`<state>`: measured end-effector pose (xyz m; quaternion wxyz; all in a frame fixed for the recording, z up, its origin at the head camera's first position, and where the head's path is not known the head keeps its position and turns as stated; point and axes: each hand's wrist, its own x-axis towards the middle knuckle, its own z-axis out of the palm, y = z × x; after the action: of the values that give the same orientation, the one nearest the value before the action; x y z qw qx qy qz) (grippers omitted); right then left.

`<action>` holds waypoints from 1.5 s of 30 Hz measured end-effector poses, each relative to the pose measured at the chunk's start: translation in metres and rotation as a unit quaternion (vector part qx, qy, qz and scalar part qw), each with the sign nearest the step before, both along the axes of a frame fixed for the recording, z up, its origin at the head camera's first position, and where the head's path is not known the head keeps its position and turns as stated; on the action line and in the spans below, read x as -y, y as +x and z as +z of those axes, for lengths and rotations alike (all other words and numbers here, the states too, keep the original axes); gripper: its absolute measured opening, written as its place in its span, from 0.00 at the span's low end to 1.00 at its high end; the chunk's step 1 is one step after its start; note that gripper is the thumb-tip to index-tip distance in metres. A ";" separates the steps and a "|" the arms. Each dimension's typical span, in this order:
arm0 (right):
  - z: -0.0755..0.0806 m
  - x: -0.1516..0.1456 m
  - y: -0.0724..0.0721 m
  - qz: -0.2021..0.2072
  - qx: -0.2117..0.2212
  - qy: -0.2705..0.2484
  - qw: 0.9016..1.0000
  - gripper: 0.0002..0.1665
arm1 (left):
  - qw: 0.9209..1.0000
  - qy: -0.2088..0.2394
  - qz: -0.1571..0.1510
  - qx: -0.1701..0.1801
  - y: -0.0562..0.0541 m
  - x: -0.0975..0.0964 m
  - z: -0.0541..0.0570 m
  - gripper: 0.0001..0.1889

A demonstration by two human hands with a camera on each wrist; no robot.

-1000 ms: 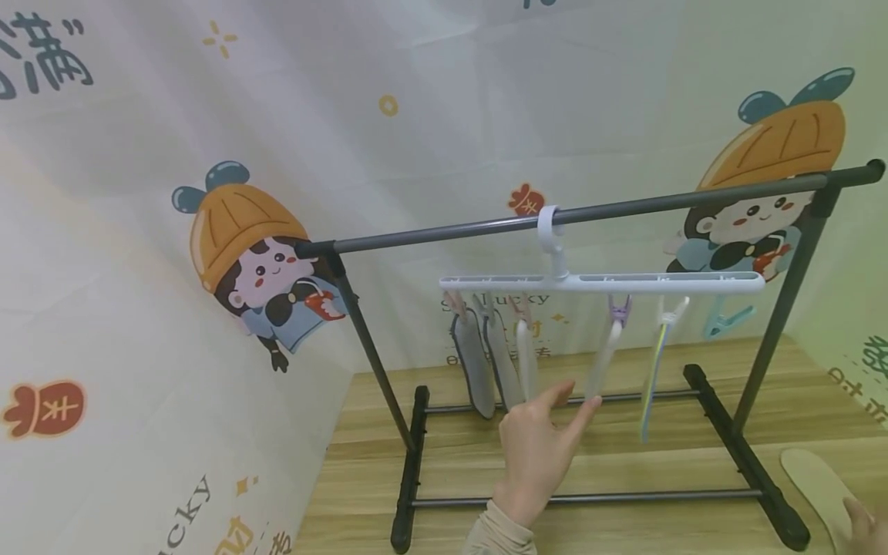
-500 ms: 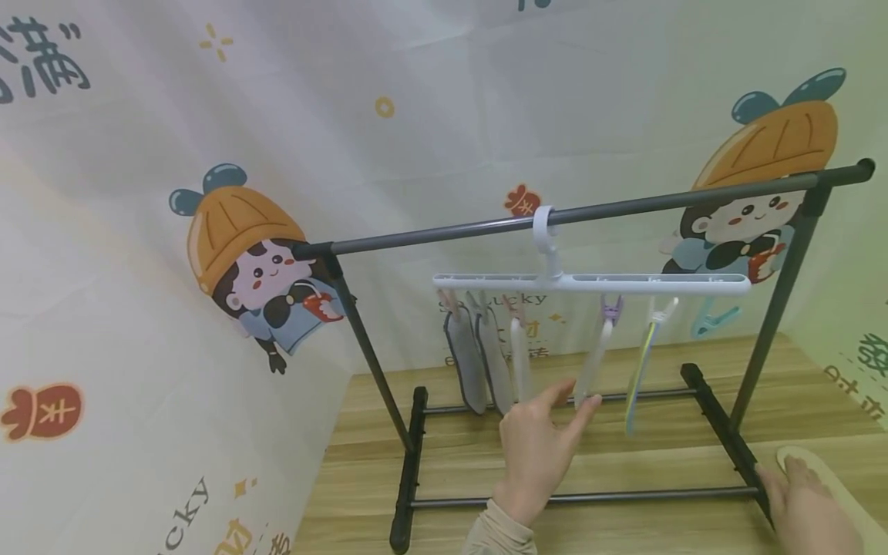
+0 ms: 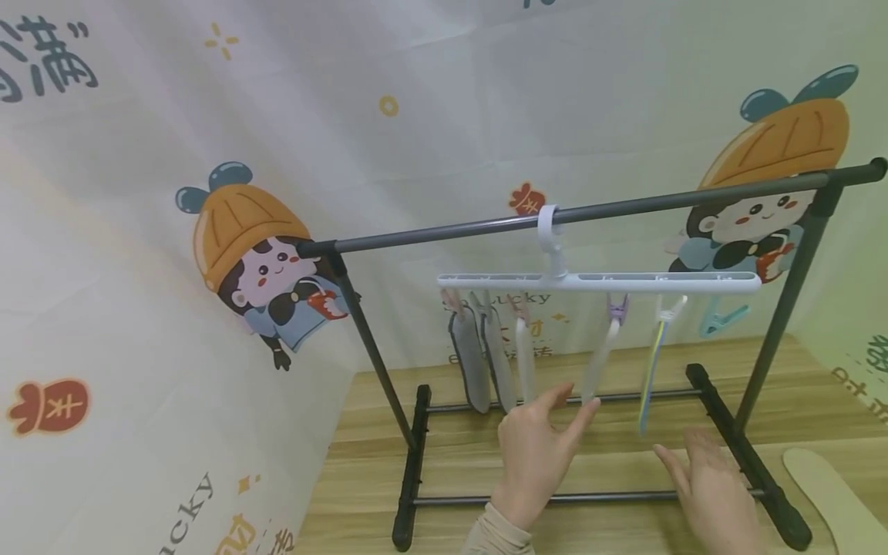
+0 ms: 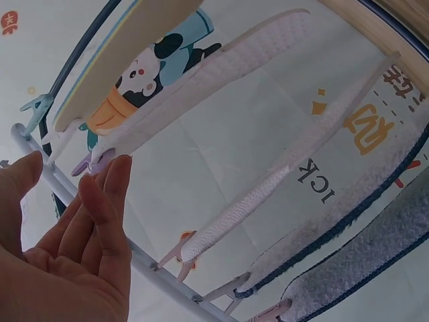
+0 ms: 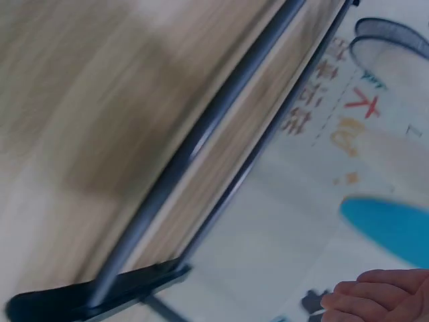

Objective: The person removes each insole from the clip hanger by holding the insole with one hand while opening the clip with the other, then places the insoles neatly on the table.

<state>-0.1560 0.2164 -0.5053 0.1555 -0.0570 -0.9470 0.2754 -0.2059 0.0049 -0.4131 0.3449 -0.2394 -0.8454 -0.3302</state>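
Observation:
A white clip hanger [image 3: 659, 283] bears several insoles on small pegs. Two grey fuzzy insoles [image 3: 469, 362] are on its left, then a white insole [image 3: 525, 354]. A purple peg [image 3: 619, 308] holds another pale insole [image 3: 600, 358]. Further right hangs one with yellow and blue edges [image 3: 652, 378]; the blue peg [image 3: 724, 317] at the end holds nothing. My left hand [image 3: 537, 455] is raised before the middle insoles, thumb and fingers apart, grasping nothing in the left wrist view. Low at the rack's front right, my right hand [image 3: 714, 493] has its fingers extended and holds nothing.
A loose beige insole [image 3: 825, 486] lies on the wood-look table [image 3: 368, 462] at the right. The dark rack's top bar [image 3: 451, 229] carries the hanger, and its lower front bar [image 3: 603, 498] runs behind my hands. A printed cloth [image 3: 416, 169] stands behind.
My right hand has moved left, away from the loose insole, which stays on the table. The hanger and insoles swing slightly. My left hand stays about where it was.

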 end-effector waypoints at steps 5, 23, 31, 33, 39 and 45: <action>0.004 0.020 -0.008 0.005 -0.077 0.022 0.997 0.44 | 1.000 -0.002 0.001 -0.006 -0.001 0.000 0.000 0.18; 0.008 0.036 -0.025 -0.008 -0.119 0.032 0.992 0.44 | 1.000 0.005 -0.001 -0.007 0.001 -0.002 -0.003 0.18; 0.005 0.041 -0.030 -0.010 -0.154 0.038 0.987 0.40 | 1.000 0.006 -0.007 0.009 0.003 0.003 -0.002 0.19; 0.004 0.041 -0.030 -0.011 -0.162 0.036 0.986 0.38 | 1.000 0.005 -0.004 0.003 0.003 0.003 -0.002 0.18; 0.003 0.039 -0.031 -0.009 -0.165 0.038 0.986 0.35 | 1.000 0.006 -0.013 0.008 0.002 0.006 -0.002 0.19; 0.003 0.039 -0.032 -0.017 -0.144 0.033 0.989 0.31 | 1.000 0.006 -0.012 0.012 0.002 0.008 -0.003 0.19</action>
<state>-0.1879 0.1776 -0.5020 0.2965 -0.0279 -0.9222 0.2466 -0.2036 -0.0031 -0.4163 0.3324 -0.2434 -0.8445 -0.3422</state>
